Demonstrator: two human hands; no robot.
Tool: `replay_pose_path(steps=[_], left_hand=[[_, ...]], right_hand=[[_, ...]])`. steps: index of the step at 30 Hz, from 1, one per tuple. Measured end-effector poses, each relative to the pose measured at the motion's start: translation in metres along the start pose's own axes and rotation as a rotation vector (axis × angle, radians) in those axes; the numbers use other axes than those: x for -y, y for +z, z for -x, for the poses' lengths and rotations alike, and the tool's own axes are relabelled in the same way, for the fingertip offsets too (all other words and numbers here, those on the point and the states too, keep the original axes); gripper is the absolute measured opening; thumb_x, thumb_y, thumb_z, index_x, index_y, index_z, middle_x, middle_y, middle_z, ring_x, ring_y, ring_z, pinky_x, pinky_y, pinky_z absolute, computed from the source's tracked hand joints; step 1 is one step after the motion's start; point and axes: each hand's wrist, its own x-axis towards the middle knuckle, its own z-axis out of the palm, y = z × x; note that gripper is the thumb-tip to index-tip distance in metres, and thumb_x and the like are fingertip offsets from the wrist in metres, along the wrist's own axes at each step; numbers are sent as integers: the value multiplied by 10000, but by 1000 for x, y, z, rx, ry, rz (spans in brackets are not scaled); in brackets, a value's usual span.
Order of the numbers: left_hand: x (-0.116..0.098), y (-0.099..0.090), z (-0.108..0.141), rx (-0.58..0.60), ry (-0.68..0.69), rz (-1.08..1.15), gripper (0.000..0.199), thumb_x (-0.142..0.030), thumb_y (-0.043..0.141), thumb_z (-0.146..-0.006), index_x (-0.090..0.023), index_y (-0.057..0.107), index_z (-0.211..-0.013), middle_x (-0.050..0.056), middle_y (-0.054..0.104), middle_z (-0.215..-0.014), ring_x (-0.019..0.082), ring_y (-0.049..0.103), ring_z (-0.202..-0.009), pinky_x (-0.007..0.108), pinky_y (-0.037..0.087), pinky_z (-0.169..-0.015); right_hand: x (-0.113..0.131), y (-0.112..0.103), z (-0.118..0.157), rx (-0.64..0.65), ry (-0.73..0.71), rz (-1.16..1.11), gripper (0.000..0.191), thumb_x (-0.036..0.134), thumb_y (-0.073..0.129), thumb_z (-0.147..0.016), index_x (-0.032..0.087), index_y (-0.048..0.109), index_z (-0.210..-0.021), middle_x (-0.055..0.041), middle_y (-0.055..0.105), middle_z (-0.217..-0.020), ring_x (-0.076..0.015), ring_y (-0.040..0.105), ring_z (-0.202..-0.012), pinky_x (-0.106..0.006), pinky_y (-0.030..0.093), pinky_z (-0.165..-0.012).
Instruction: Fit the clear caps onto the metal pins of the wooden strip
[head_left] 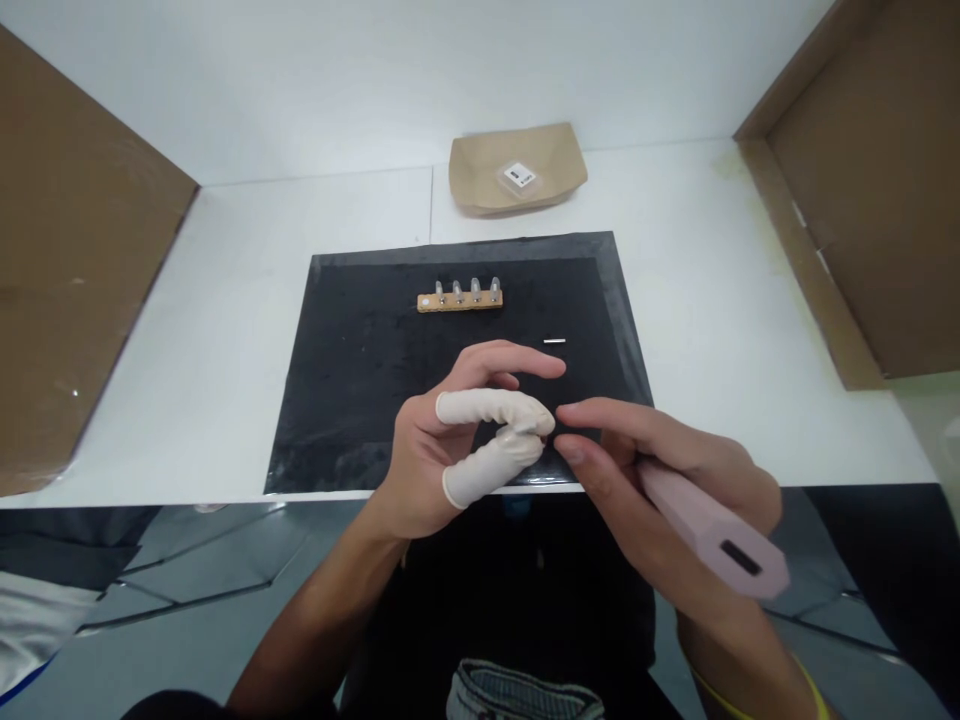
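White finger cots cover the thumb and index finger of my left hand (465,430), which are pinched together on something small that I cannot make out. My right hand (660,470) holds a pale pink tool handle (712,530) against its palm. Its thumb and index fingertips are slightly apart, just right of the left fingertips. Beyond my hands, a small tan strip (459,301) with several clear-capped tips standing in it lies on the black mat (352,350). A short metal pin (554,341) lies on the mat in front of my left fingers.
A tan paper tray (469,180) with a small labelled clear case (518,178) in it stands at the back of the white table (247,290). Brown cardboard panels (75,250) rise at the left and right sides.
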Motion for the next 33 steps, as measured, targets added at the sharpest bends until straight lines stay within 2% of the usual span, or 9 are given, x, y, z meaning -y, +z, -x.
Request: replay_pose_path(steps=[4,11,24,33], left_hand=[[0,1,0,8,2,-5,105,-248,777,-928,-300,819,-1008,35,739,-1278,223,631,-1229,413,509,-1050],[0,0,1,24,-7,-28,83,-276,777,-925,-294,822,-992,48,742,-1281,242,633,-1228,426,517,-1022],[-2,0,1,7,-17,-33,68,-268,779,-925,-285,821,-976,51,746,-1278,231,642,-1218,408,518,-1023],[0,1,1,3,-11,-57,61,-270,774,-926,-284,816,-969,53,744,-1279,240,635,-1230,427,522,-1018]], right_hand=[[2,-1,-1,-13,9,3,98,183,689,-942,229,769,-975,78,545,-585,-59,483,-458,-160,459,-470],[3,-2,0,25,1,-6,124,135,685,-933,234,752,-964,82,618,-629,-50,540,-496,-144,488,-524],[-1,-1,4,15,7,11,103,169,678,-947,250,737,-926,94,520,-577,-53,464,-459,-170,407,-464],[-1,-1,5,-10,12,16,77,212,687,-958,252,746,-986,97,497,-563,-54,441,-441,-165,412,-460]])
